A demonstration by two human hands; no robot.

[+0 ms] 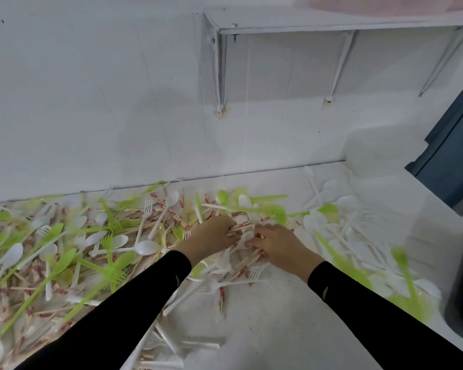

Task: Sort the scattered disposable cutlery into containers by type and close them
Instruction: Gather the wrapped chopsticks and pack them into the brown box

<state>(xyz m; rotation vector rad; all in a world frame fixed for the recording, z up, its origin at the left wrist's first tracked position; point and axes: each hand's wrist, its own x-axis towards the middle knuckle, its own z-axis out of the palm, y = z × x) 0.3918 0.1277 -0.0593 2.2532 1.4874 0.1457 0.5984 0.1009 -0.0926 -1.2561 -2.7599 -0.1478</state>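
Step in hand, as judged: gathering chopsticks from the heap. Green and white plastic forks [112, 225] and smooth spoons [145, 247] cover the counter's [278, 316] left side to its back edge. The left hand [211, 233] grips thin wooden chopsticks [251, 222]; the right hand [275, 244] pinches more. Next: a container, none visible.

**Black sleeves, bare hands**

The person is wearing a black long-sleeved top. The left sleeve [134, 297] and right sleeve [372, 305] are fitting closely and ending at the wrists, leaving the left hand [211, 236] and right hand [275, 245] bare. Each sleeve is showing a small pale curved mark near the cuff. No rings or watch are showing.
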